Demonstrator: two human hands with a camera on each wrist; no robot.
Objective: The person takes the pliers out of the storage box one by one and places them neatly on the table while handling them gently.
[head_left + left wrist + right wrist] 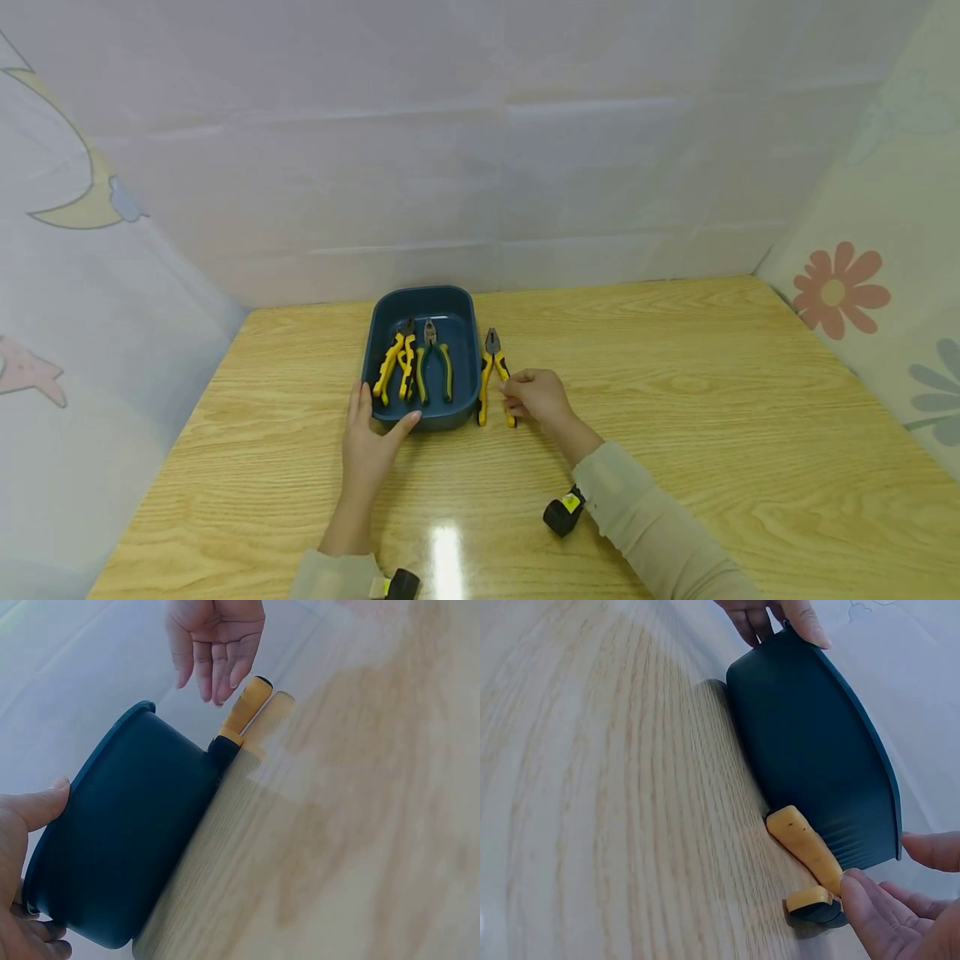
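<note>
Just left of right hand (538,397) (nearer one, fingers spread from thumb), yellow-and-black-handled metal pliers (491,353) lie lengthwise away from person; left hand (367,448) grips dark-blue rectangular tray (444,422).

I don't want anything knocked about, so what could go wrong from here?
The loose yellow-and-black combination pliers lie with handles spread, so they might swing if the right hand lifts one handle. They lie close beside the blue bin, so they could knock its wall. The left hand holds the bin near one corner, so a tug might slide the green-and-yellow pliers inside.
</note>
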